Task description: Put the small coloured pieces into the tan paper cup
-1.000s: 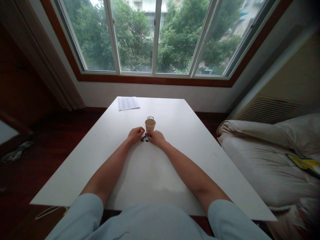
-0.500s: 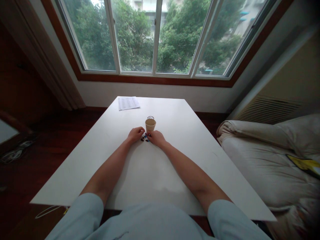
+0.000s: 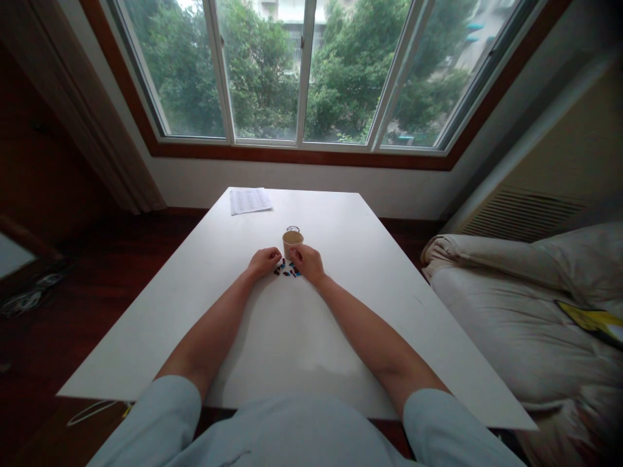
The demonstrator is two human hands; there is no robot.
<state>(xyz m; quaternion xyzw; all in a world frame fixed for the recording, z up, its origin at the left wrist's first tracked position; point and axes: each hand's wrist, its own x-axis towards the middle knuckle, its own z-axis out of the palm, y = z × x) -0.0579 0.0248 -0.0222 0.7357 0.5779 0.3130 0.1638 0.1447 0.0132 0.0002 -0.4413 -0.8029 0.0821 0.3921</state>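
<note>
A small tan paper cup (image 3: pixel 292 239) stands on the white table (image 3: pixel 292 324). Just in front of it lie several tiny dark, blue and red pieces (image 3: pixel 287 270). My left hand (image 3: pixel 263 261) rests on the table to the left of the pieces, fingers curled together in a pinch. My right hand (image 3: pixel 307 261) is raised at the cup's front right side, fingers closed near its rim. Whatever either hand pinches is too small to see.
A printed sheet of paper (image 3: pixel 250 200) lies at the table's far left corner. A small dark ring-shaped object (image 3: pixel 293 228) sits just behind the cup. A bed with a rumpled quilt (image 3: pixel 525 324) borders the table's right side. Large windows face me.
My right hand has lifted from the pieces up toward the cup's rim, uncovering more of the small pieces. My left hand has stayed in place.
</note>
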